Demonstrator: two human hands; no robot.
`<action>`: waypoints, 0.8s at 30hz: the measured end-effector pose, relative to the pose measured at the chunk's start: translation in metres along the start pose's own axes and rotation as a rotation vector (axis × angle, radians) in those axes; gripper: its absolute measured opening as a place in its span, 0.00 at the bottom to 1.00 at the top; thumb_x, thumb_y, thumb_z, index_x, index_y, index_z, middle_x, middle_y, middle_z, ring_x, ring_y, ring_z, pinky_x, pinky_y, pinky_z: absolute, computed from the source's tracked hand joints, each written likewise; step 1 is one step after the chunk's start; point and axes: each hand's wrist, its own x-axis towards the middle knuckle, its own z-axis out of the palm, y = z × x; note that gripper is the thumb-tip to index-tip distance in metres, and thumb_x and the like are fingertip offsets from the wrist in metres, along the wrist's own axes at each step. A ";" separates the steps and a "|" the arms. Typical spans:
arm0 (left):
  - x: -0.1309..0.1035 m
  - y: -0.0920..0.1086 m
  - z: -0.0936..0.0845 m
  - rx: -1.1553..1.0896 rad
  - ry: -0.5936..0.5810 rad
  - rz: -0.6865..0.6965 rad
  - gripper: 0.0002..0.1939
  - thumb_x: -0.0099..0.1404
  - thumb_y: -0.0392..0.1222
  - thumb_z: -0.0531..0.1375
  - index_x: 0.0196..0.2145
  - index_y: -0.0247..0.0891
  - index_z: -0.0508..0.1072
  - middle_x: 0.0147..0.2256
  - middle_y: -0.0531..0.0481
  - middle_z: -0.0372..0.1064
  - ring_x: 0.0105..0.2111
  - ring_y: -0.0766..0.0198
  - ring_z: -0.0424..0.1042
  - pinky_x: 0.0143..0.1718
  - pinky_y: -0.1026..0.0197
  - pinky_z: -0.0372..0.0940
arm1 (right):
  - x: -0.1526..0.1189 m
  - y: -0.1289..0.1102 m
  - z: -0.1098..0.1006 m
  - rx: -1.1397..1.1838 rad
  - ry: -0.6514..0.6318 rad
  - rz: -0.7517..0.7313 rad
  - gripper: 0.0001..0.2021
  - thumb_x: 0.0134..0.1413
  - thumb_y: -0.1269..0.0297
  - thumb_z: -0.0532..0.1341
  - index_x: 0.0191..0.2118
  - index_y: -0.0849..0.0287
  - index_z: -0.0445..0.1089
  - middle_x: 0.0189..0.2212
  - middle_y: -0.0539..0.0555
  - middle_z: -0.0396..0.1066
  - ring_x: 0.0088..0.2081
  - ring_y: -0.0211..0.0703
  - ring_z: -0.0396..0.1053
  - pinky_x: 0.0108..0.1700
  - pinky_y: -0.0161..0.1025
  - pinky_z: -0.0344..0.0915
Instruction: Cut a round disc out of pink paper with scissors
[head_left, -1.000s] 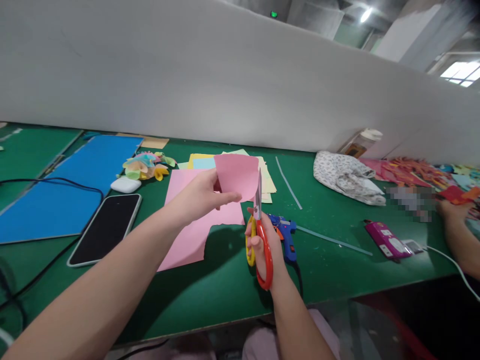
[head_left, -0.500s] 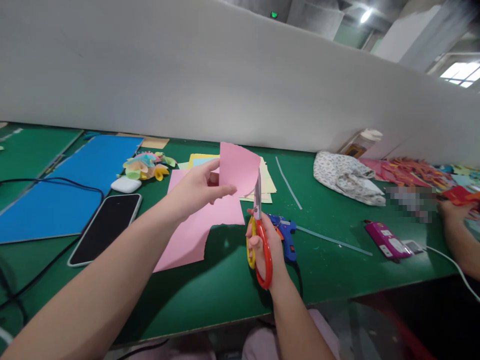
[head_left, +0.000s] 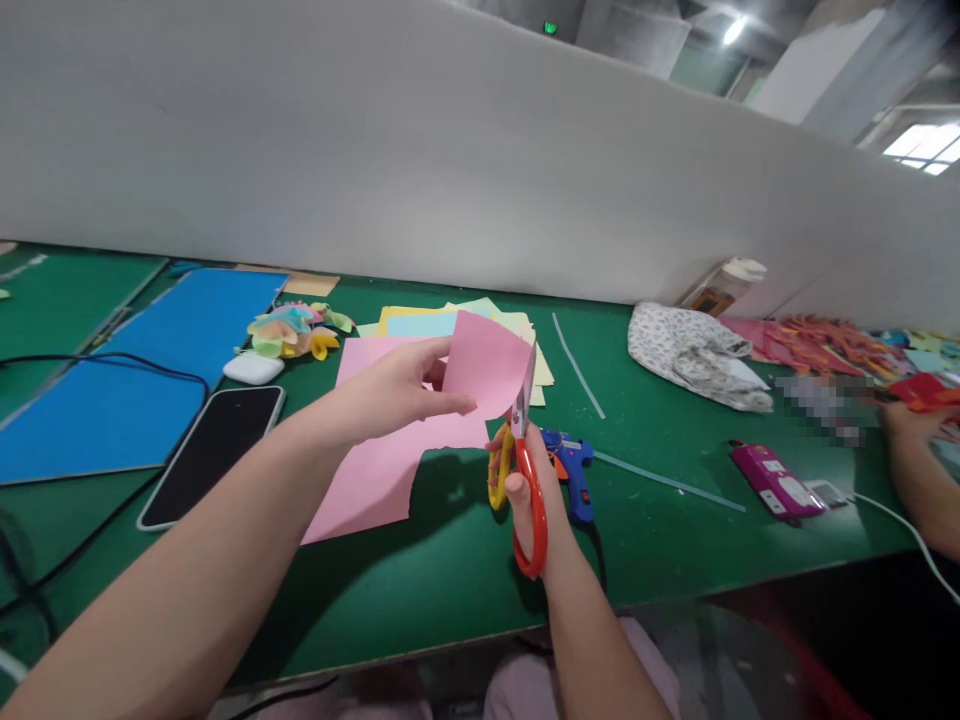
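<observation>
My left hand (head_left: 409,390) pinches a small pink paper piece (head_left: 487,365) with a curved lower edge, held up above the table. My right hand (head_left: 536,490) is closed on scissors (head_left: 529,500) with one red and one yellow handle loop. The blades point upward at the right edge of the pink piece, and the handle loops are spread a little. Below my left hand a larger pink sheet (head_left: 375,480) with a cut-out edge lies on the green table (head_left: 465,600). Behind it are stacked yellow, blue and cream papers (head_left: 420,325).
A blue glue gun (head_left: 576,475) lies right of my right hand, near clear glue sticks (head_left: 667,482). On the left are a phone (head_left: 214,455), white case (head_left: 253,368) and paper flowers (head_left: 289,333). Far right: cloth (head_left: 686,355), purple device (head_left: 776,482) and another person's hand (head_left: 911,430).
The pink piece has dropped slightly and shifted right, tilting in my left hand. The scissors' handle loops have spread apart.
</observation>
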 end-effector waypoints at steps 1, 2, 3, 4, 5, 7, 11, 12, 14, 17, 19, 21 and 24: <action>0.000 0.000 0.000 0.003 -0.006 0.001 0.22 0.58 0.45 0.67 0.50 0.42 0.74 0.34 0.49 0.76 0.32 0.61 0.74 0.24 0.65 0.62 | 0.000 0.001 0.000 0.013 -0.002 0.000 0.49 0.43 0.20 0.55 0.61 0.52 0.64 0.39 0.53 0.69 0.34 0.43 0.67 0.36 0.41 0.70; 0.000 0.001 0.000 0.004 -0.007 0.002 0.21 0.58 0.45 0.67 0.49 0.42 0.74 0.34 0.49 0.76 0.32 0.61 0.74 0.24 0.65 0.62 | 0.000 0.001 0.001 0.023 -0.004 0.001 0.48 0.43 0.20 0.55 0.60 0.52 0.64 0.39 0.53 0.69 0.34 0.43 0.67 0.35 0.40 0.70; -0.001 0.001 0.000 0.006 -0.008 0.002 0.19 0.58 0.45 0.67 0.48 0.41 0.74 0.34 0.49 0.76 0.32 0.61 0.74 0.24 0.65 0.62 | 0.000 0.002 0.001 0.030 -0.007 0.002 0.48 0.43 0.20 0.55 0.60 0.52 0.64 0.39 0.53 0.68 0.34 0.43 0.67 0.34 0.40 0.69; -0.001 0.001 0.000 0.008 -0.009 0.002 0.19 0.58 0.45 0.67 0.47 0.41 0.74 0.33 0.49 0.76 0.32 0.60 0.74 0.24 0.65 0.62 | 0.000 0.003 0.001 0.033 -0.011 0.003 0.47 0.43 0.20 0.54 0.59 0.52 0.64 0.38 0.52 0.68 0.33 0.43 0.67 0.34 0.40 0.68; -0.001 0.001 0.000 0.009 -0.009 0.004 0.18 0.58 0.45 0.67 0.46 0.41 0.74 0.33 0.49 0.76 0.32 0.60 0.74 0.24 0.65 0.62 | 0.000 0.003 0.001 0.034 -0.015 0.006 0.47 0.43 0.20 0.54 0.59 0.53 0.65 0.38 0.52 0.68 0.33 0.43 0.67 0.33 0.39 0.68; -0.001 0.000 0.000 0.011 -0.011 0.007 0.18 0.58 0.45 0.67 0.46 0.42 0.74 0.33 0.49 0.76 0.33 0.60 0.74 0.24 0.65 0.61 | 0.000 0.003 0.001 0.032 -0.022 0.006 0.47 0.42 0.20 0.54 0.58 0.53 0.64 0.38 0.51 0.67 0.32 0.42 0.66 0.33 0.39 0.67; -0.001 -0.002 -0.002 0.014 0.003 0.005 0.22 0.57 0.45 0.67 0.50 0.44 0.74 0.31 0.50 0.76 0.30 0.61 0.73 0.23 0.66 0.60 | 0.000 0.002 -0.001 0.006 -0.032 -0.019 0.46 0.45 0.21 0.53 0.58 0.53 0.65 0.36 0.51 0.65 0.30 0.41 0.66 0.31 0.39 0.67; -0.001 -0.003 -0.002 0.017 0.011 0.001 0.24 0.57 0.45 0.68 0.52 0.44 0.74 0.30 0.50 0.76 0.29 0.61 0.73 0.23 0.65 0.60 | 0.000 0.002 -0.001 0.001 -0.034 -0.023 0.45 0.46 0.21 0.53 0.58 0.53 0.65 0.35 0.51 0.65 0.29 0.41 0.66 0.30 0.38 0.67; -0.001 -0.003 -0.003 0.023 0.036 -0.013 0.28 0.56 0.46 0.68 0.55 0.45 0.72 0.30 0.50 0.76 0.28 0.62 0.71 0.23 0.65 0.61 | 0.000 0.003 -0.002 0.005 -0.039 -0.021 0.45 0.46 0.21 0.53 0.58 0.53 0.65 0.35 0.51 0.64 0.29 0.41 0.65 0.30 0.38 0.66; -0.002 -0.002 -0.004 0.042 0.070 -0.041 0.34 0.55 0.48 0.69 0.59 0.44 0.70 0.31 0.49 0.76 0.27 0.62 0.70 0.23 0.64 0.61 | 0.000 0.006 -0.003 -0.004 -0.039 -0.018 0.44 0.46 0.21 0.53 0.58 0.52 0.66 0.35 0.51 0.64 0.30 0.41 0.64 0.29 0.37 0.65; -0.002 -0.002 -0.005 0.060 0.080 -0.050 0.36 0.56 0.50 0.69 0.61 0.45 0.69 0.31 0.49 0.76 0.26 0.62 0.69 0.24 0.64 0.61 | 0.000 0.007 -0.003 -0.022 -0.032 -0.023 0.45 0.46 0.21 0.52 0.58 0.52 0.66 0.34 0.50 0.64 0.30 0.41 0.64 0.29 0.37 0.65; -0.002 -0.003 -0.007 0.071 0.087 -0.044 0.36 0.57 0.51 0.68 0.62 0.48 0.68 0.31 0.50 0.77 0.26 0.63 0.68 0.23 0.64 0.60 | 0.001 0.008 -0.002 -0.044 -0.025 -0.040 0.45 0.47 0.21 0.51 0.58 0.52 0.66 0.33 0.50 0.65 0.30 0.41 0.64 0.30 0.37 0.65; -0.002 -0.006 -0.009 0.077 0.107 -0.031 0.36 0.57 0.51 0.68 0.63 0.49 0.67 0.31 0.49 0.77 0.26 0.63 0.68 0.22 0.64 0.58 | 0.000 0.011 0.000 -0.070 0.011 -0.066 0.44 0.48 0.21 0.50 0.56 0.53 0.68 0.32 0.50 0.66 0.28 0.40 0.65 0.30 0.37 0.66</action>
